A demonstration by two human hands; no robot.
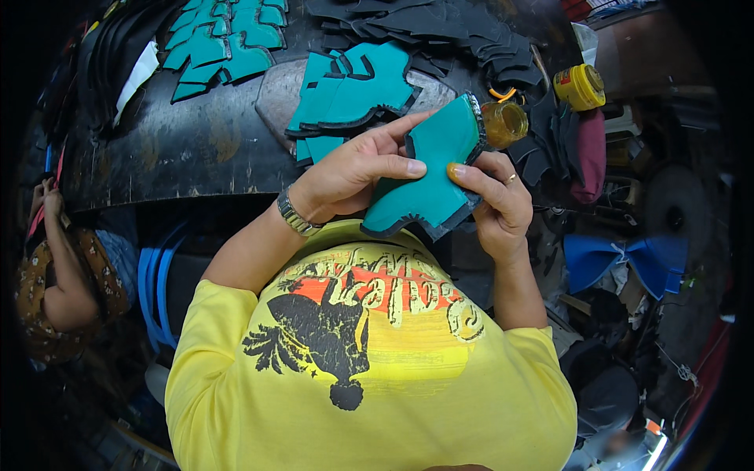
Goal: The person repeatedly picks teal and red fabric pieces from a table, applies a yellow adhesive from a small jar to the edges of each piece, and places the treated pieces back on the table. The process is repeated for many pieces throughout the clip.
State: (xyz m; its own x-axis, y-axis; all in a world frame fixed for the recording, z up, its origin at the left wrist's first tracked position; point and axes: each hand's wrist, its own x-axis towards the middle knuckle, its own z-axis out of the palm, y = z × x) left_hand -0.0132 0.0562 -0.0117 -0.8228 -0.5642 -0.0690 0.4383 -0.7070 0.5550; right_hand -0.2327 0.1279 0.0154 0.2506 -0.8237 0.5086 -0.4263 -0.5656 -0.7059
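Both my hands hold a green shoe upper piece [430, 173] with dark edging, up in front of my chest. My left hand [357, 169] grips its left side, thumb flat on the green face and fingers behind. At its right edge, my right hand [499, 200] pinches with thumb and fingers; the thumb tip is stained yellow-brown. Just behind the piece stands an uncovered jar [505, 124] of amber glue-like stuff. Several similar green pieces [353, 82] lie stacked on a grey slab [279, 98] beyond my left hand.
More green pieces [228, 39] overlap in rows at the far left of the dark table [181, 149]. Black cut pieces [424, 27] pile up at the back. A yellow tub [580, 87] stands at the right. Another person's arm [67, 267] shows at far left.
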